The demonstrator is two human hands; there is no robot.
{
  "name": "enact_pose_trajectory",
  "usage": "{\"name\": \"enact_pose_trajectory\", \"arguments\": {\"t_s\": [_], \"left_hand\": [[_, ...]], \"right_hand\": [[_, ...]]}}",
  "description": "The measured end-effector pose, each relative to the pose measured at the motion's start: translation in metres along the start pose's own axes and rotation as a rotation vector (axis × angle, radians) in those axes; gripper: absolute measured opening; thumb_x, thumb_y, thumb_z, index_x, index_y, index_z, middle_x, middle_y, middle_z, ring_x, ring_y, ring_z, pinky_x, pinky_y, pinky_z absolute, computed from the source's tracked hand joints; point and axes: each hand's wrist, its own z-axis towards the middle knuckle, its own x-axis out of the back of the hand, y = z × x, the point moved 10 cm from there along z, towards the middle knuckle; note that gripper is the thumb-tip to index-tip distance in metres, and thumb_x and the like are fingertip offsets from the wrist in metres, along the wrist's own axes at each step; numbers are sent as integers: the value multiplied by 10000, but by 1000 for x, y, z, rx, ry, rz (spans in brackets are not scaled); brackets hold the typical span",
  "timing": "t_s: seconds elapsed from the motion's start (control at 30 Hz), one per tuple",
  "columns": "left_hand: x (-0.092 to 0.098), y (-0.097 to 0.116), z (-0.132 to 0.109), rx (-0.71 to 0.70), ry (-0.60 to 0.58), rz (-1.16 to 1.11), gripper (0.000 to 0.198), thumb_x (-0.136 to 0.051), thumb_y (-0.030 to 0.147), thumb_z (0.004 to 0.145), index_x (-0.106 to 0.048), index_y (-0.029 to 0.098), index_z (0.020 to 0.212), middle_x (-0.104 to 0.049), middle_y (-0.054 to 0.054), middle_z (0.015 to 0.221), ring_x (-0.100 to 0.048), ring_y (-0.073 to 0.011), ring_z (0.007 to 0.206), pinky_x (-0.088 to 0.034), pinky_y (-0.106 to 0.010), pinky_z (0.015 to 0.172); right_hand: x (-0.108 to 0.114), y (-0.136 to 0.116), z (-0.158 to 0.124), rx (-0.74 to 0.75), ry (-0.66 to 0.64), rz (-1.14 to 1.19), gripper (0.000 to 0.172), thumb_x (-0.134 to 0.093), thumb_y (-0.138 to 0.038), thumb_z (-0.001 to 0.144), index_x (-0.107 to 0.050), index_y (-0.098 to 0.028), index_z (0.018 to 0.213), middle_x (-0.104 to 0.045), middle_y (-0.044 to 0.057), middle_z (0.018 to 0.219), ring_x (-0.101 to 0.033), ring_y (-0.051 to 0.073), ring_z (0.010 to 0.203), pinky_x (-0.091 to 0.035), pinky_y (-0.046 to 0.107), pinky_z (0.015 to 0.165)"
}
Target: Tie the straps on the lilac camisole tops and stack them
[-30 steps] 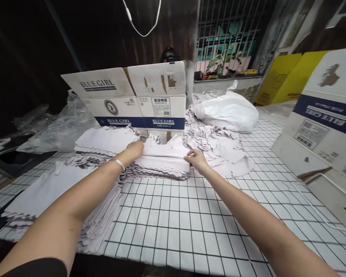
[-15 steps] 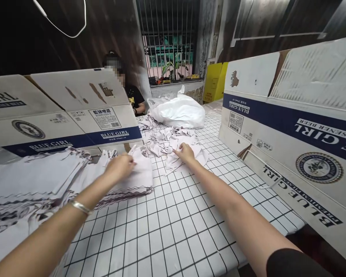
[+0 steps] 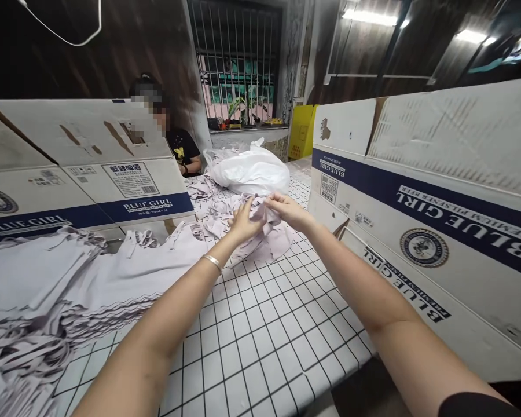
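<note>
The left hand (image 3: 245, 225) has moved off the wavy-edged cloth stack (image 3: 143, 266), joining the right hand (image 3: 290, 211) at the soft, crumpled cloth pile (image 3: 280, 242), far centre. The right pinches a fold; the left's fingers are spread, their grip unclear. Beyond bulges a thin white bag (image 3: 252, 171). A stiff left carton (image 3: 84, 176) partly hides a person (image 3: 184, 147); a right carton (image 3: 369, 174) walls the checked cover (image 3: 252, 324).

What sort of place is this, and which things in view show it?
Probably a small garment workshop, though the pictures cannot prove it. Clues: layered stacks of similar pale cloth pieces, a loose heap of cloth on the checked table, and large cardboard boxes on both sides.
</note>
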Motion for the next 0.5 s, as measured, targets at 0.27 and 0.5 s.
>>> {"name": "enact_pose_trajectory", "arguments": {"t_s": [0.27, 0.5], "left_hand": [[-56, 60, -41, -87, -392, -608, 390, -671, 355, 744, -603, 148, 1068, -654, -81, 1040, -602, -209, 957, -472, -330, 836], [-76, 59, -94, 75, -305, -431, 96, -556, 221, 749, -593, 147, 799, -614, -22, 740, -577, -167, 698, -445, -281, 656]], "right_hand": [[46, -54, -81, -182, 21, 321, 217, -737, -274, 772, -545, -175, 796, -599, -19, 658, -548, 95, 548, -486, 211, 517], [81, -42, -144, -127, 128, -94, 262, -709, -217, 717, -539, -203, 916, -627, 9, 821, -594, 153, 702, -484, 271, 617]]}}
